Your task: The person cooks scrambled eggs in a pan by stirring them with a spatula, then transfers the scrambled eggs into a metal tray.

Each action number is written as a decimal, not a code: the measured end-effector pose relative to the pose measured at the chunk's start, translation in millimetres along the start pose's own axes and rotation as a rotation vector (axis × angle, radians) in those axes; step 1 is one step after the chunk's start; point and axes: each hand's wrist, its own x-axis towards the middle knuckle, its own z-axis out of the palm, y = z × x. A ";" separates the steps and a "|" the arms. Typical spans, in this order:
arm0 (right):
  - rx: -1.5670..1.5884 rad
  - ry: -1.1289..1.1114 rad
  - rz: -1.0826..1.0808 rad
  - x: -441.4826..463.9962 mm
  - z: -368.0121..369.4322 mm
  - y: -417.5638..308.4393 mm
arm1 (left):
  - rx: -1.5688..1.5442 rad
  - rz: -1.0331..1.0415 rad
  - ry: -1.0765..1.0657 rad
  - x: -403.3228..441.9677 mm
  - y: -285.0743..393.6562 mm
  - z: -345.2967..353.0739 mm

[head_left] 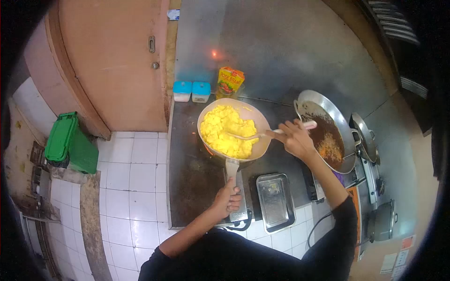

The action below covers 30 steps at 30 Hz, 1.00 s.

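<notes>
Left fingers [233,198] wrap round the handle [232,168] of a frying pan [258,149] at their 12 o'clock; right fingers [287,130] grip a utensil [255,136] whose tip is buried in yellow food [225,124]. At the pan's 3 o'clock, a wok [323,100] holds hard-to-identify dark contents [328,140].

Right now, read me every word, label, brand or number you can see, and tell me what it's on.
"ROSE BRAND": on the yellow and orange pouch beyond the pan.
Too small to read: any print on the wall papers at lower right.
Too blurred to read: any print on the blue and white sticker near the door.
</notes>
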 end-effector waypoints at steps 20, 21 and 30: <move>0.216 -0.260 1.063 31.8 102.4 -42.3 | -0.075 0.261 0.102 67.9 -60.4 21.1; 0.223 -0.260 1.053 35.6 105.3 -39.6 | -0.070 0.256 0.073 65.9 -58.2 20.0; 0.262 -0.287 0.596 66.1 115.3 -8.8 | -0.040 -0.076 -0.063 -8.5 11.3 -1.0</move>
